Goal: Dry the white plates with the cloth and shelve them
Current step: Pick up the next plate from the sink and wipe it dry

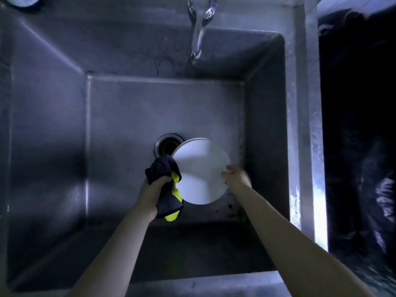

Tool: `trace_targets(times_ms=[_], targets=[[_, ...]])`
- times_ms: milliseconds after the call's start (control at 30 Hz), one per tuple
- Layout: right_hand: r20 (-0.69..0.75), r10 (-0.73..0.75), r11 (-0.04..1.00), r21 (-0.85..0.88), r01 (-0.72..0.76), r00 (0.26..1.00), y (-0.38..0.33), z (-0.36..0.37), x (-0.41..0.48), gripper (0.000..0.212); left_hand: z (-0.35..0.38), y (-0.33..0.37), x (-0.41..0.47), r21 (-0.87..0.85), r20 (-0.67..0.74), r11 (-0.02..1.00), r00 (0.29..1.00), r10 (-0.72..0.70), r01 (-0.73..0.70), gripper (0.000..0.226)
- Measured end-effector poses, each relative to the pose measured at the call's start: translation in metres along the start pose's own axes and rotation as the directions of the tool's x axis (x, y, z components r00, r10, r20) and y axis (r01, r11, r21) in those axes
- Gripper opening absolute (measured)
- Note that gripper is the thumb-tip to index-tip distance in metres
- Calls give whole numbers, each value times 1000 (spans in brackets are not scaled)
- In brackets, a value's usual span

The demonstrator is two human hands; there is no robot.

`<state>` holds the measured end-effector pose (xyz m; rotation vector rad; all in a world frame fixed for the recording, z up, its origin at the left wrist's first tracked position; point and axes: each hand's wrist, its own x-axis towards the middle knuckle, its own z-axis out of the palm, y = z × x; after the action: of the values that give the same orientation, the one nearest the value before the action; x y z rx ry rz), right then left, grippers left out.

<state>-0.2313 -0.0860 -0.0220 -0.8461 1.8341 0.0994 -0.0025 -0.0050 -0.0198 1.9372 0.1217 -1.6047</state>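
I am looking straight down into a deep steel sink (53, 125), and both my arms reach into it from the bottom of the view. My left hand (154, 187) is closed in a fist round the cloth (161, 168), which is dark navy on one side and bright yellow-green on the other. One bunched dark end sticks up above my knuckles, and the rest hangs below my wrist with the yellow side showing. The top of the cloth touches the left edge of the plate (199, 172).

The plate is white and round. I hold it up in the air over the basin, tilted so that its broad face is turned toward me. My right hand (234, 175) grips it at the right edge, with the thumb on the near face and the fingers curled over the rim. That hand is blurred, so I cannot tell the finer lie of the fingers. A doubled line runs along the plate's upper left rim, and I cannot tell whether it is the rim itself or blur.

Behind the plate, the round drain (167, 144) sits in the sink floor, and the plate covers its right part. A shiny tap (200, 28) hangs over the far wall of the sink. A bit of a white object (21, 1) shows at the top left corner. To the right of the sink's rim everything is dark.
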Motion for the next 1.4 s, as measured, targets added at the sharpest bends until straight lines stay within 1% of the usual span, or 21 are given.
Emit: trace_targets(times_ms=[67,100,167,200,300,400,500,567,667,733,800,867,933,1033,1067,1100,1167,1267,1300,1367,1400], targets=[[-47,17,999,28,-15,999,1,7,1,43,1,-1,1,-15,-10,1000,1000,-1,0,25],[-118,21,999,28,-18,993,1,9,2,42,3,-1,0,-15,-3,1000,1000,1,-1,27],[-236,43,999,26,-38,971,1,10,2,40,7,0,0,2,4,1000,1000,25,-25,23],[-242,60,998,26,-55,969,1,10,2,41,9,0,1,13,-5,999,999,40,-40,19],[-166,65,998,32,-61,984,3,9,4,37,12,4,-1,36,-42,998,997,61,-59,18],[-197,42,999,34,-36,980,6,10,1,32,13,6,-6,86,-13,992,995,96,-94,32],[-225,36,994,105,-12,974,9,9,-5,36,12,5,-10,108,11,989,995,100,-100,38],[-170,10,983,183,21,985,10,7,-8,35,8,7,-9,93,15,993,998,64,-66,39],[-38,-21,945,324,32,999,10,3,-14,20,1,11,-6,113,59,993,998,11,-18,47],[9,-36,928,372,30,999,9,-2,-20,20,-1,14,-7,139,82,990,997,-17,6,51],[20,-67,912,406,53,998,4,-7,-27,21,-2,19,-10,143,76,990,997,-17,6,49],[-12,-113,912,395,109,993,-5,-12,-38,21,-3,27,-16,184,27,982,998,49,-53,41],[-74,-172,922,339,187,982,-17,-17,-51,22,-7,37,-24,263,-29,956,990,140,-128,38],[-167,-249,916,280,288,954,-32,-23,-71,13,-19,53,-33,462,-66,853,950,307,-243,55],[-190,-269,910,272,314,944,-36,-24,-78,7,-25,58,-37,516,-84,811,926,369,-276,56],[-208,-287,902,271,337,935,-40,-25,-86,3,-30,63,-42,544,-103,784,903,418,-300,51],[-223,-306,877,311,365,925,-46,-27,-101,9,-40,72,-52,528,-123,778,875,468,-341,37],[-224,-338,835,376,401,914,-55,-28,-124,15,-55,82,-68,515,-118,760,845,522,-397,33],[-220,-348,819,401,410,911,-57,-28,-131,13,-58,84,-76,523,-107,738,826,553,-426,35],[-215,-360,788,452,419,908,-60,-28,-145,6,-60,87,-92,572,-81,660,767,637,-487,39],[-214,-365,774,472,423,906,-61,-28,-152,10,-62,88,-100,599,-66,608,725,686,-521,39]])
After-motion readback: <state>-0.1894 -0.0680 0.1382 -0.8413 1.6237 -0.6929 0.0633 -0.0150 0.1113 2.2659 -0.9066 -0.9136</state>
